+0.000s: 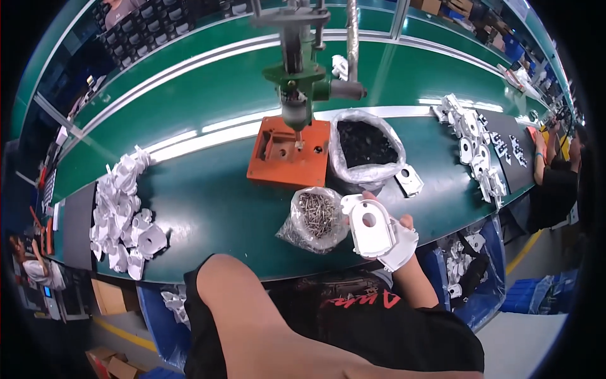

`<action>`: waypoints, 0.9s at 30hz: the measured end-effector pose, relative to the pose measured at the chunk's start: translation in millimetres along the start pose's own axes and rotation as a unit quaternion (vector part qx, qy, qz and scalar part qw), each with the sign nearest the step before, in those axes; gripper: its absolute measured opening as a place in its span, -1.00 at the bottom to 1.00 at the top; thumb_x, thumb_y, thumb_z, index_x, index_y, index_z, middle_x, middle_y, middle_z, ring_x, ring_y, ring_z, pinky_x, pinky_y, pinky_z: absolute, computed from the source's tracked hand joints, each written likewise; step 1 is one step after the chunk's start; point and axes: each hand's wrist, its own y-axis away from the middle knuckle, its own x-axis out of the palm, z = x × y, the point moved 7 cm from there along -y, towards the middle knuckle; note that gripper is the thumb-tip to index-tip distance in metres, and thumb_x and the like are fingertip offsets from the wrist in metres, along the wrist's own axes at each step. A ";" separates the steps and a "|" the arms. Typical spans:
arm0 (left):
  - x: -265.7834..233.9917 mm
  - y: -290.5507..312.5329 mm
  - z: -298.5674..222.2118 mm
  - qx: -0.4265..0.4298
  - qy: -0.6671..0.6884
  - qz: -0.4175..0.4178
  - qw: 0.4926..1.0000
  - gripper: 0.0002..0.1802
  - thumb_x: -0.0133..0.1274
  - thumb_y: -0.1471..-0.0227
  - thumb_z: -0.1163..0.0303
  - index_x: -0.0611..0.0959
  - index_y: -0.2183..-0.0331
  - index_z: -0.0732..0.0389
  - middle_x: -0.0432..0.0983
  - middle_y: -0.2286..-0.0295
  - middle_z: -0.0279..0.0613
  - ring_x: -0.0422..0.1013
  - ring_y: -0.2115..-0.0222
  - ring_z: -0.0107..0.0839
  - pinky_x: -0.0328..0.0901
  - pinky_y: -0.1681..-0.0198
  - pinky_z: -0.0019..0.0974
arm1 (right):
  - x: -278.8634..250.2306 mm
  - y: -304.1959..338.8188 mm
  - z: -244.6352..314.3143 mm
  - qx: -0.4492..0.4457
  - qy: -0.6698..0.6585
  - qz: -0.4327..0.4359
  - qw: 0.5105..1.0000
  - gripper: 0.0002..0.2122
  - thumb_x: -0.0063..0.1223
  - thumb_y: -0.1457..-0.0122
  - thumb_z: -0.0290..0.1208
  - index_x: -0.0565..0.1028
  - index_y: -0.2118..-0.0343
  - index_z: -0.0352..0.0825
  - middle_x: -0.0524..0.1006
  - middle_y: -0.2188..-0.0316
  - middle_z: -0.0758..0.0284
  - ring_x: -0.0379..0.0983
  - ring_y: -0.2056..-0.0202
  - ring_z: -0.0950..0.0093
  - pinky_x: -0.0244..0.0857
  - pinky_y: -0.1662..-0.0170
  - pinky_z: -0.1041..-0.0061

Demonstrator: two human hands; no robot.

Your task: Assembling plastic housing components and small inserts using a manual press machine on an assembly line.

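My right hand (407, 222) is closed on a white plastic housing (368, 235) with a round hole, above the table's front edge. A second white piece (401, 247) overlaps it, covering much of the palm. My left arm (243, 297) is bent, its elbow near the table edge. The forearm runs to the lower edge, and the left hand is out of sight. Beside the held housing stands a clear bag of metal pins or screws (319, 215). Behind that is a bigger bag of small black parts (366, 142). Another white housing (409, 181) lies beside it.
A green press (297, 82) stands over an orange fixture block (287, 170). White plastic parts are heaped at left (120, 215) and right (473, 145). Blue bins (435, 268) hold parts below the table edge. A co-worker (555, 183) sits at far right.
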 end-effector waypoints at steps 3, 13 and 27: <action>-3.1 8.6 -9.9 -0.010 -0.029 -0.027 0.999 -0.65 -0.18 -0.17 0.26 0.48 0.09 0.23 0.53 0.21 -0.33 0.41 0.14 -0.56 -0.08 -0.04 0.24 | 5.2 6.9 -8.5 -0.029 -0.012 0.001 1.000 -0.08 0.18 0.32 -0.20 0.04 -0.24 -0.15 0.12 -0.10 -0.23 0.20 -0.08 -0.07 0.32 0.03 0.02; -3.2 28.4 -21.0 -0.044 -0.195 -0.043 0.979 -0.72 -0.14 -0.11 0.30 0.48 0.18 0.23 0.52 0.26 -0.32 0.39 0.22 -0.56 -0.04 0.07 0.13 | -4.5 -2.1 -7.3 -0.048 0.023 -0.076 0.996 -0.06 0.20 0.34 -0.20 0.04 -0.22 -0.25 0.16 -0.08 -0.21 0.23 -0.04 -0.11 0.33 0.03 0.03; 10.2 27.8 16.7 -0.004 -0.165 -0.049 0.985 -0.82 -0.09 -0.03 0.37 0.48 0.31 0.23 0.51 0.34 -0.32 0.37 0.32 -0.57 0.02 0.22 -0.03 | -1.3 8.0 -8.7 -0.032 0.048 -0.070 0.996 -0.06 0.19 0.36 -0.24 0.02 -0.21 -0.27 0.14 -0.11 -0.17 0.16 -0.10 -0.08 0.26 -0.04 0.03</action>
